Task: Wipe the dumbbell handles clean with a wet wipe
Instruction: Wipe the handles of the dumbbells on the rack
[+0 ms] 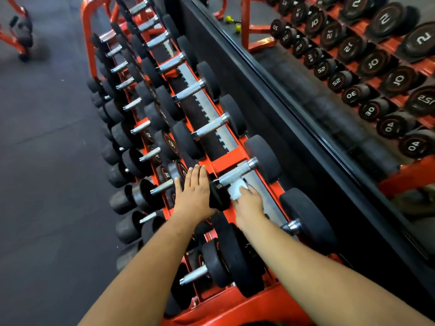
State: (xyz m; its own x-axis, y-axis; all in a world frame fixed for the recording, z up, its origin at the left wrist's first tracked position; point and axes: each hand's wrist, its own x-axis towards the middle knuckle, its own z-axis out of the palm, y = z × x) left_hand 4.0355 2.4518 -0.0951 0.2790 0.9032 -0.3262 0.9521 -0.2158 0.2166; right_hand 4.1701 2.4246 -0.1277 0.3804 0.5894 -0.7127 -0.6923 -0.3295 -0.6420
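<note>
Head view looks down on an orange rack [226, 161] of black dumbbells beside a mirror [353, 78]. On the top tier, one dumbbell [263, 158] lies with its knurled steel handle [237, 171] running from lower left to upper right, across the rack's length. The right hand [247, 201] pinches a white wet wipe [237, 190] against the near end of that handle, fingers curled around the cloth. The left hand [194, 189] lies flat, fingers straight, on the dumbbell's near black head [217, 196].

two hands [195, 191], one wet wipe [236, 190], one orange rack [226, 161]
</note>
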